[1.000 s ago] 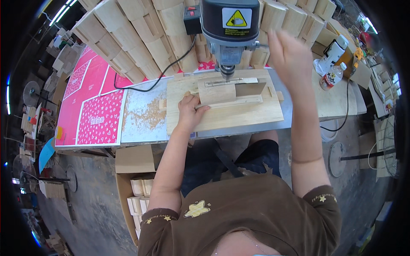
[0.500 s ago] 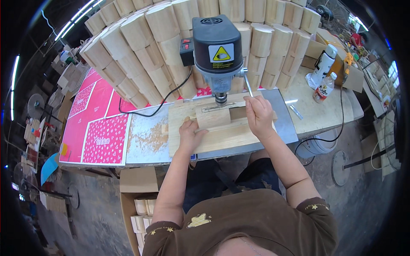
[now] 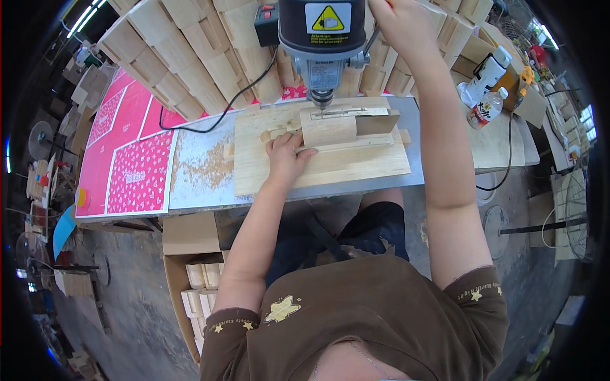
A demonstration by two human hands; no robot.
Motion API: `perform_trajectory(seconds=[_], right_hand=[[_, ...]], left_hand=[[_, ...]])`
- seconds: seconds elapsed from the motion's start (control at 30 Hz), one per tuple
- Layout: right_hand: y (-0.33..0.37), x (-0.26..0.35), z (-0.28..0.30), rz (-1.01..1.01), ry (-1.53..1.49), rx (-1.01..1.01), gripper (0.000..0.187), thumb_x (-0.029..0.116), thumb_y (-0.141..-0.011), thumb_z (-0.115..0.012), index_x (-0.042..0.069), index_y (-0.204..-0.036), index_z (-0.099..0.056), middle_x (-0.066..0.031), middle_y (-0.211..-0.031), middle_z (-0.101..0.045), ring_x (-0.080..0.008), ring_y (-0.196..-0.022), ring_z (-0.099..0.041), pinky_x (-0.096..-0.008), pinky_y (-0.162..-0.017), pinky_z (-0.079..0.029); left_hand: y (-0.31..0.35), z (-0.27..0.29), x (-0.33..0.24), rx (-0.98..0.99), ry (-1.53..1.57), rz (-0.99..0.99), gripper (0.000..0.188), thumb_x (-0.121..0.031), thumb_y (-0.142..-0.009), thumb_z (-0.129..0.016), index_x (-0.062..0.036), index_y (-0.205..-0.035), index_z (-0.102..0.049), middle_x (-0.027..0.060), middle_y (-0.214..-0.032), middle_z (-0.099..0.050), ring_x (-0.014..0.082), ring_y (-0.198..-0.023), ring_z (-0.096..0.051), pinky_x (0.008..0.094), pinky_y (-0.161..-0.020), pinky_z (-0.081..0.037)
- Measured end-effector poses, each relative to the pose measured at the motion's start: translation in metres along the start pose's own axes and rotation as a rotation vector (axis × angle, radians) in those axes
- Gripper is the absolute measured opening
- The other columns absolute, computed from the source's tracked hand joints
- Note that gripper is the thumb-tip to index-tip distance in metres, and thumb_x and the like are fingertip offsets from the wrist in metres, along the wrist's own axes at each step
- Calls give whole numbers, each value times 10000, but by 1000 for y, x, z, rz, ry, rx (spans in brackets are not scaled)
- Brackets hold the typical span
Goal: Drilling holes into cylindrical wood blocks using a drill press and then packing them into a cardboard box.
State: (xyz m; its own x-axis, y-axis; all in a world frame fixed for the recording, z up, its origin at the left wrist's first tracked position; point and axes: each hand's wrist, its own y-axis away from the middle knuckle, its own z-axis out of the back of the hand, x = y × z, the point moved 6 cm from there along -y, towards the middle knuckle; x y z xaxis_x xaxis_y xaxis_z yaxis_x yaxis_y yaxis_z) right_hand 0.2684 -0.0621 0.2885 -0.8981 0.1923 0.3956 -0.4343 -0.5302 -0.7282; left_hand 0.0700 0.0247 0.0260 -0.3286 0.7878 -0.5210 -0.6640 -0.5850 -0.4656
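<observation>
A black and grey drill press (image 3: pixel 323 63) stands in front of me, its chuck and bit (image 3: pixel 321 100) over a pale wooden block (image 3: pixel 327 131). That block, with a slot along its top, sits against wood strips on a flat wooden board (image 3: pixel 273 174). My left hand (image 3: pixel 289 154) is closed at the block's left end, fingers bent and thumb along its front. Raised at the upper right of the press, my right hand (image 3: pixel 406 25) is closed around the feed lever (image 3: pixel 372 42); part of its grip is cut off by the picture's top edge.
Stacked wooden blocks (image 3: pixel 190 44) wall the table's back. Sawdust (image 3: pixel 206 162) lies left of the board, beside a pink patterned sheet (image 3: pixel 140 181). A bottle (image 3: pixel 488 109) and white flask (image 3: pixel 486 75) stand right. A cardboard box (image 3: pixel 178 279) of blocks is below; a black cable (image 3: pixel 232 105) trails left.
My right hand has swung the lever up and away from me. My left hand stays at the block. The whole view has shifted, so the table sits higher in it.
</observation>
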Motion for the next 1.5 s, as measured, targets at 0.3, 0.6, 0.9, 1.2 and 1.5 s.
perform_trajectory(seconds=[0.3, 0.6, 0.9, 1.2, 1.5], right_hand=[[159, -1, -14, 40, -367, -181, 54, 61, -807, -600, 25, -767, -601, -116, -636, -541, -273, -560, -538, -346, -532, -414], [164, -10, -34, 222, -351, -268, 36, 56, -764, -631, 50, -774, -597, -89, -650, -545, -268, -610, -541, -368, -573, -401], [-5, -8, -9, 23, 32, -160, 272, 308, -905, -532, 43, -874, -589, -138, -705, -574, -228, -657, -575, -323, -606, -438], [109, -56, -68, 36, -198, 368, 368, 303, -874, -551, 70, -1158, -534, -137, -905, -639, -326, -890, -593, -416, -760, -442], [174, -70, -67, 138, 120, 517, 202, 247, -783, -637, 111, -921, -579, -50, -893, -583, -256, -921, -547, -397, -797, -373]], left_hand=[[1, 2, -3, -5, 14, -22, 262, -222, -673, -731, -100, -892, -653, 32, -755, -558, 229, -817, -528, 383, -832, -324], [7, 2, 5, 52, 0, 48, 370, -309, -660, -741, -98, -949, -647, 33, -788, -568, 237, -885, -533, 419, -839, -317], [-2, -6, 1, 63, 322, 263, 443, -273, -611, -786, -109, -994, -636, 18, -893, -578, 214, -918, -555, 410, -919, -294], [2, -6, 8, -41, 411, 194, 336, -61, -642, -754, -11, -953, -640, 56, -860, -525, 170, -776, -549, 278, -690, -471], [29, 80, 33, -213, 263, 1, 229, -72, -658, -747, 13, -837, -632, 78, -854, -590, 182, -735, -580, 273, -629, -473]])
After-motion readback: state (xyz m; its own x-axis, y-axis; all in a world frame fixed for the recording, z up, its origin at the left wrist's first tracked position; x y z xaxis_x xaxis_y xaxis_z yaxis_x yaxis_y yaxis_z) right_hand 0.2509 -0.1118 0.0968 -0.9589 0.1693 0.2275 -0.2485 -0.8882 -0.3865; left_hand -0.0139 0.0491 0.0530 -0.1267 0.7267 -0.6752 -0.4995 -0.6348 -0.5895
